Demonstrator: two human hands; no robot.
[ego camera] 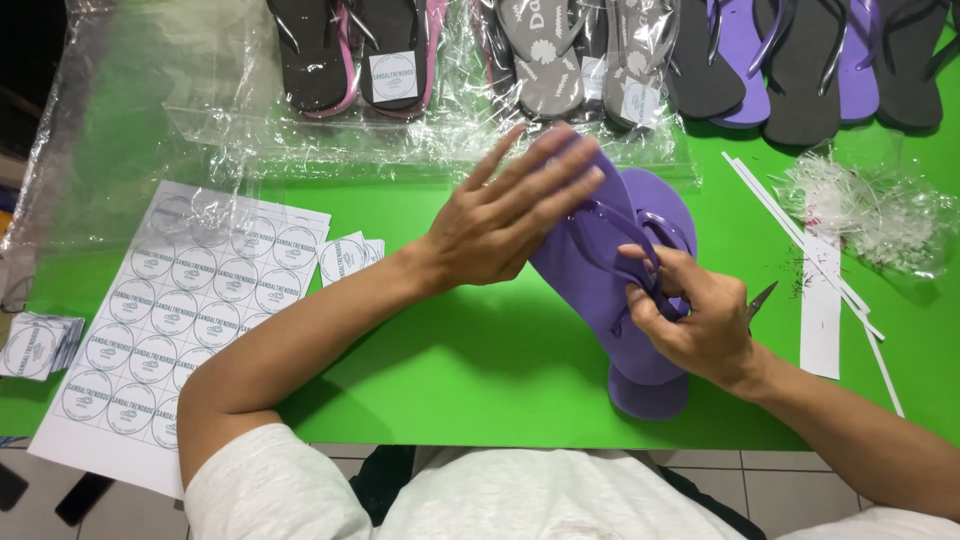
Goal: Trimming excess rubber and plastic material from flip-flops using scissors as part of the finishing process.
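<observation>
Currently, a pair of purple flip-flops (590, 270) stacked together sits tilted over the green table (480, 370), its heel end near the table's front edge. The left hand (500, 220) lies flat against the upper side of the pair, fingers stretched out and spread, palm pressing rather than gripping. The right hand (695, 315) is closed around the purple straps (640, 235), pinching them between thumb and fingers; the point of a small pair of scissors (762, 298) sticks out behind this hand, though how it is held cannot be told.

To the left on the table lies a white sheet of round stickers (190, 310), with a few cut stickers (345, 258) just beside it and a small stack (35, 345) at the far left edge. Clear plastic bags (150, 110) are spread across the back left. Along the back stands a row of flip-flops (600, 60): black and pink, grey, then purple and dark grey, some in clear wrapping. White paper strips (822, 305) and a heap of clear plastic scraps (880, 210) lie to the right.
</observation>
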